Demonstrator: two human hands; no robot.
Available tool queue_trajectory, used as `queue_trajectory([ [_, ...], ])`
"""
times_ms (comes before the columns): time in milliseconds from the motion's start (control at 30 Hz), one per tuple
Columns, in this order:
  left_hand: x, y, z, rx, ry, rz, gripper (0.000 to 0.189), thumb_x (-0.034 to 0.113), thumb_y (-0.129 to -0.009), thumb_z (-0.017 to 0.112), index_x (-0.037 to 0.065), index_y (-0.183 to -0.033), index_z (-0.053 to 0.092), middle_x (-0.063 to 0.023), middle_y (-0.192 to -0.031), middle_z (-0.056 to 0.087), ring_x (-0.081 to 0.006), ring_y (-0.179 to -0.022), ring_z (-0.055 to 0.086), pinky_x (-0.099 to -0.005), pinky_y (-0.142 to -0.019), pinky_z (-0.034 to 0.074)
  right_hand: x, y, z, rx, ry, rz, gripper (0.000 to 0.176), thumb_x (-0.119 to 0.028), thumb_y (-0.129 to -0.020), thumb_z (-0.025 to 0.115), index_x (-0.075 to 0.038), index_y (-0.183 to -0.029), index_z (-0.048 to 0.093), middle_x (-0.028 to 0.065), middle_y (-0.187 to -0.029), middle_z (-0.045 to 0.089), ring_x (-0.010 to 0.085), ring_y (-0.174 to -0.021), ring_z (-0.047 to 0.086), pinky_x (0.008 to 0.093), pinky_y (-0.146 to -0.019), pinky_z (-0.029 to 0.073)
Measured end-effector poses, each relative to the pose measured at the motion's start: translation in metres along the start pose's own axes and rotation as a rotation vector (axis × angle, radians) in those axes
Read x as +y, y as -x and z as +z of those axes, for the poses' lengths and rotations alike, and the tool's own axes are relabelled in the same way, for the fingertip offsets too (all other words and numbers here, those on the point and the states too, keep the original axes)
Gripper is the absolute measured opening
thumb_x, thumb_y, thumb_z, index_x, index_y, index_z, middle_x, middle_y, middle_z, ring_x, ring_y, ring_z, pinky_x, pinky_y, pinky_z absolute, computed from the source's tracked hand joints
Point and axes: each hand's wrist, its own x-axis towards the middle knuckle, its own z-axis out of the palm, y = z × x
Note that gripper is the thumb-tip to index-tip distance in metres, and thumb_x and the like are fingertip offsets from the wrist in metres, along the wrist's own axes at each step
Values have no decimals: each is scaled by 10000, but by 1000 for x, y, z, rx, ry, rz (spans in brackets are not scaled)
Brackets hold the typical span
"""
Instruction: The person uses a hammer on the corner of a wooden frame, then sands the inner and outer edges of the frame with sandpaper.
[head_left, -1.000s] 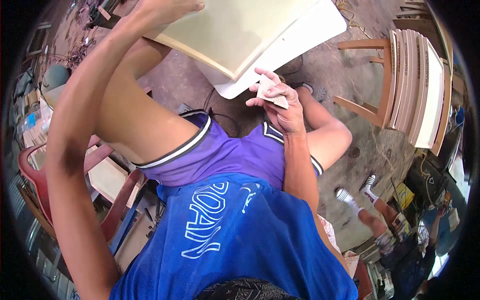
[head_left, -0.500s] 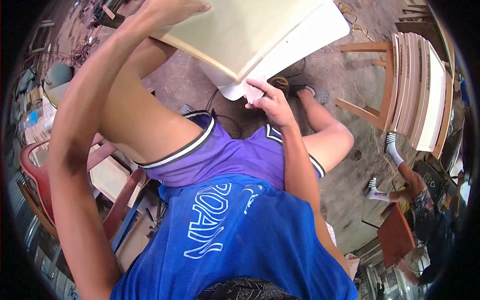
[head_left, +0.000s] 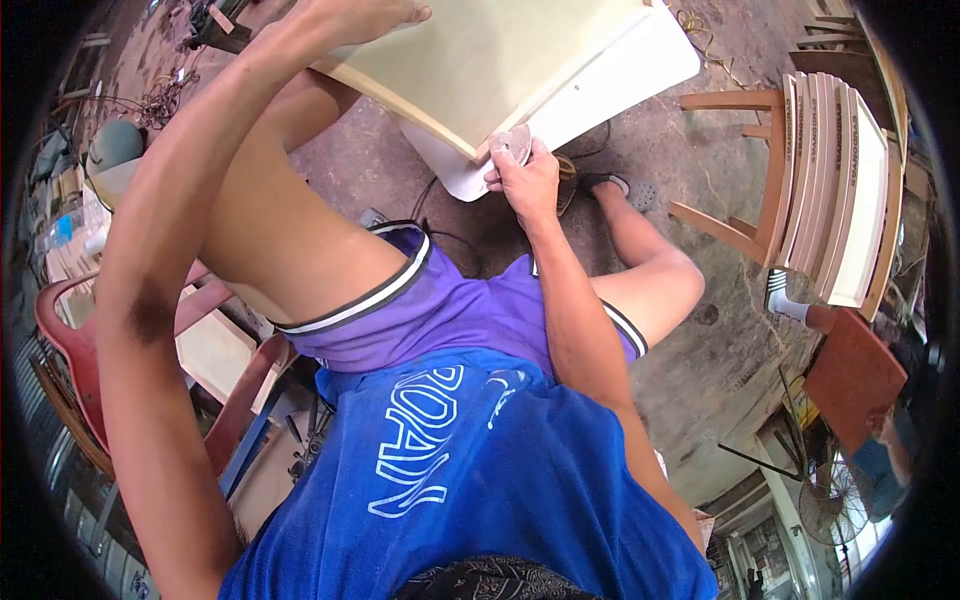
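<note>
A pale framed cabinet door panel (head_left: pixel 470 70) with a raised wooden border lies tilted at the top, over a white plastic surface (head_left: pixel 600 90). My left hand (head_left: pixel 365 18) rests on the panel's upper left, fingers stretched along its face and partly cut off by the frame's edge. At the panel's near corner, my right hand (head_left: pixel 530 185) pinches a worn greyish sanding disc (head_left: pixel 511 146) with a small hole in it. The disc overlaps the wooden border there. White dust coats the fingertips of my right hand.
Several similar panels (head_left: pixel 830 180) stand stacked against a wooden chair-like frame (head_left: pixel 745 215) at the right. A red chair (head_left: pixel 75 330) stands at the left. Behind the stack, another person's leg shows beside a reddish-brown board (head_left: pixel 855 380). A fan (head_left: pixel 832 500) stands lower right.
My right hand has turned and shifted slightly up and left, bringing the disc onto the panel's corner. My left hand has barely moved. The other person and the reddish-brown board have shifted right and up.
</note>
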Motion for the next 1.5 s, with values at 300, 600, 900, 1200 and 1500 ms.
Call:
queue_trajectory([
  [300, 6, 4, -2, 29, 13, 40, 684, 236, -726, 879, -47, -1240, 528, -300, -1103, 686, -441, -1095, 676, -478, -929, 552, -21, 3, -9, -72, 273, 198, 242, -198, -923, 746, 41, -955, 748, 103, -763, 731, 155, -598, 702, 287, -507, 569],
  [600, -6, -6, 4, 5, 26, 37, 690, 251, -730, 885, -38, -1244, 529, -295, -1112, 685, -443, -1091, 676, -481, -932, 552, -7, 0, 4, -1, -286, 130, 218, -23, -876, 770, 118, -1018, 685, 167, -862, 740, 205, -687, 734, 283, -532, 599],
  [900, -2, -6, 1, -19, 53, 18, 661, 237, -733, 887, -11, -1233, 534, -277, -1077, 695, -431, -1056, 692, -483, -889, 568, -4, 5, 16, 207, 414, 0, 232, -128, -868, 794, 92, -917, 744, 173, -840, 772, 193, -694, 750, 319, -588, 594],
  [1200, -9, -7, 7, 14, -1, 33, 655, 232, -746, 884, -31, -1227, 525, -280, -1088, 690, -433, -1063, 687, -478, -896, 564, -9, 17, 28, 307, 549, -280, 331, -238, -806, 796, 51, -911, 673, 259, -808, 713, 425, -770, 723, 472, -753, 555],
  [1500, -3, -11, 1, -59, -19, -47, 674, 243, -739, 889, -51, -1223, 523, -297, -1063, 691, -440, -1037, 695, -479, -872, 572, -7, 13, -11, -76, -142, 6, 189, -117, -964, 705, 32, -1065, 648, 105, -919, 726, 154, -746, 715, 291, -647, 614],
])
